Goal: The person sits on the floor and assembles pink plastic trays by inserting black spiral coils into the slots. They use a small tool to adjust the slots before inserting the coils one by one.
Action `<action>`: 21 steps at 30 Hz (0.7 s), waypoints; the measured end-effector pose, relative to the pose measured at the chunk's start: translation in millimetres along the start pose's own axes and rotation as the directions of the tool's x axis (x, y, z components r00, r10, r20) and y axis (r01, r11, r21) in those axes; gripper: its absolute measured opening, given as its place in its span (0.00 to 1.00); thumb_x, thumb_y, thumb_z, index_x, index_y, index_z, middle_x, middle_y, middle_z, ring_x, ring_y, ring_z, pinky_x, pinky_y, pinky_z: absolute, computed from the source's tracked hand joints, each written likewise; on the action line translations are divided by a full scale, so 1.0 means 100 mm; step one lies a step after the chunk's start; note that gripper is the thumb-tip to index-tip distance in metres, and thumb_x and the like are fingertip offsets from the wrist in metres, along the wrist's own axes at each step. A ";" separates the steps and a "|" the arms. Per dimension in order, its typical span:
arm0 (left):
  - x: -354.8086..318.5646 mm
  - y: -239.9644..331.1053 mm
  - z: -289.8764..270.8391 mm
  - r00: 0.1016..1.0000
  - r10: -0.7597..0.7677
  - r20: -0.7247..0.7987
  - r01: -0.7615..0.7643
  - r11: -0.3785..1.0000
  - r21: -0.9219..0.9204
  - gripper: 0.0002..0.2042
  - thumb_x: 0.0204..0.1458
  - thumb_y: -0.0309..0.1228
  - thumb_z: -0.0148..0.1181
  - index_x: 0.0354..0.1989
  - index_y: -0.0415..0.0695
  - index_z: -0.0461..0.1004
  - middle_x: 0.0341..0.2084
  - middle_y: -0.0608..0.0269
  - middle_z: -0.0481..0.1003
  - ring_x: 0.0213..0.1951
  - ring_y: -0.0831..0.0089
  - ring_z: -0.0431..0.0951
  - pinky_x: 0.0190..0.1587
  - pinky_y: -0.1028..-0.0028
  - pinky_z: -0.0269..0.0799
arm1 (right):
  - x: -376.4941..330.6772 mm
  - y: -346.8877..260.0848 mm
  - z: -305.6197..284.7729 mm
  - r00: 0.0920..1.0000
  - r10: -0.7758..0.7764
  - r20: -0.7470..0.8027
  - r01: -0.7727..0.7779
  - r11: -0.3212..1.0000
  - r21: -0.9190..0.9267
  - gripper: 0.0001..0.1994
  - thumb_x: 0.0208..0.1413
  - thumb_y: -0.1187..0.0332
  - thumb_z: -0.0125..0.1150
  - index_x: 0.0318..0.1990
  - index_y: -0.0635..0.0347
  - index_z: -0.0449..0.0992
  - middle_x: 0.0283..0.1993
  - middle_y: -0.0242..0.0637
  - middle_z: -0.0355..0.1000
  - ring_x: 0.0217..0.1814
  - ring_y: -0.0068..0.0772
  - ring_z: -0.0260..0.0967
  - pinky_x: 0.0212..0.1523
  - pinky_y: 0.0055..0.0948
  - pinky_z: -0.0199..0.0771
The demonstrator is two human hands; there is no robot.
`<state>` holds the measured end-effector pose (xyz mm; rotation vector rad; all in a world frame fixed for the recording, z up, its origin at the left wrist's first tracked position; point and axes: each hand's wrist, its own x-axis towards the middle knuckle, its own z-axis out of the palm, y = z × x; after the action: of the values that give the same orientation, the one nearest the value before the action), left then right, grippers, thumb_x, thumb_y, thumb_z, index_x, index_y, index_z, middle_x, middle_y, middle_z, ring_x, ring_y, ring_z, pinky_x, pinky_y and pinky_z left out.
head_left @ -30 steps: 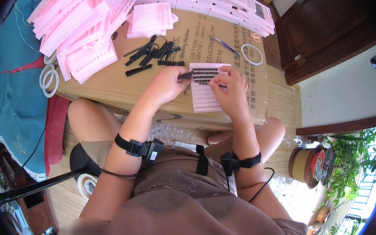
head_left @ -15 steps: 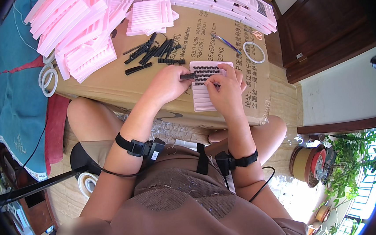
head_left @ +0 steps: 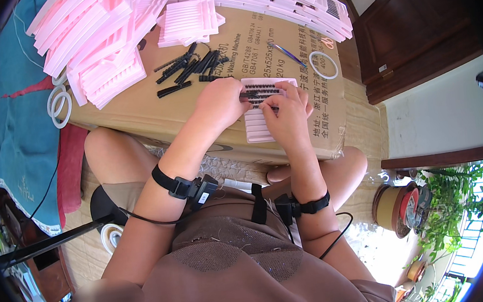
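On the cardboard box in front of me lies a pink slotted tray (head_left: 259,131), its upper slots filled with rows of black lash strips (head_left: 263,86). My left hand (head_left: 226,102) is closed at the tray's left edge, pinching a short black lash strip (head_left: 247,95) that reaches over the rows. Over the tray's right side is my right hand (head_left: 287,111), its fingers bent and thumb and fingertip together near the lowest filled row. Whatever sits between those fingertips is hidden. Left of the tray lies a loose pile of black strips (head_left: 192,65).
Stacked pink trays (head_left: 88,35) stand at the far left, with a smaller stack (head_left: 188,20) beside them. Filled trays (head_left: 298,4) line the back edge. Tweezers (head_left: 289,54), a white ring (head_left: 324,65) and pink scissors (head_left: 328,42) lie at right. More white rings (head_left: 59,107) hang at left.
My left hand has turned slightly and come a little closer over the tray, its strip reaching further in over the rows. The right hand stays nearly in place. The whole view has shifted slightly.
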<state>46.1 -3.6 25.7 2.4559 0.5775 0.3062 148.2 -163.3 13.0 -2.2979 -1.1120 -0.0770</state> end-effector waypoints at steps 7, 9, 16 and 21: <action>0.03 0.00 0.00 0.999 -0.044 0.021 0.045 0.998 -0.034 0.13 0.42 0.36 0.75 0.30 0.40 0.84 0.28 0.47 0.81 0.35 0.50 0.83 0.40 0.57 0.77 | 0.00 0.18 -0.20 0.998 0.058 0.010 -0.058 0.998 -0.017 0.09 0.49 0.60 0.75 0.34 0.51 0.88 0.69 0.40 0.68 0.72 0.52 0.54 0.68 0.53 0.46; 0.04 0.00 0.00 0.997 -0.061 0.040 0.063 0.997 -0.041 0.12 0.42 0.36 0.75 0.30 0.41 0.84 0.28 0.47 0.81 0.35 0.51 0.83 0.40 0.58 0.77 | 0.01 0.22 -0.21 0.997 0.078 -0.006 -0.078 0.997 -0.013 0.09 0.49 0.60 0.75 0.34 0.52 0.88 0.70 0.41 0.68 0.72 0.52 0.53 0.68 0.53 0.46; 0.03 0.01 -0.02 0.998 -0.059 0.039 0.060 0.997 -0.038 0.12 0.42 0.37 0.75 0.30 0.41 0.85 0.27 0.47 0.81 0.34 0.52 0.83 0.40 0.59 0.77 | 0.06 0.24 -0.22 0.997 0.082 -0.017 -0.082 0.995 -0.059 0.07 0.48 0.61 0.74 0.33 0.52 0.87 0.69 0.42 0.68 0.73 0.52 0.53 0.68 0.55 0.46; 0.04 0.00 -0.03 0.996 -0.066 0.056 0.068 0.997 -0.043 0.12 0.42 0.37 0.75 0.30 0.41 0.85 0.27 0.47 0.81 0.33 0.52 0.83 0.40 0.59 0.77 | 0.07 0.23 -0.21 0.999 0.029 -0.026 -0.031 0.994 -0.105 0.08 0.48 0.62 0.75 0.33 0.53 0.87 0.68 0.41 0.69 0.72 0.50 0.54 0.68 0.56 0.46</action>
<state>48.3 -0.8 28.3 2.3886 0.6215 0.2217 173.9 -180.3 21.6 -2.4000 -1.0842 -0.1556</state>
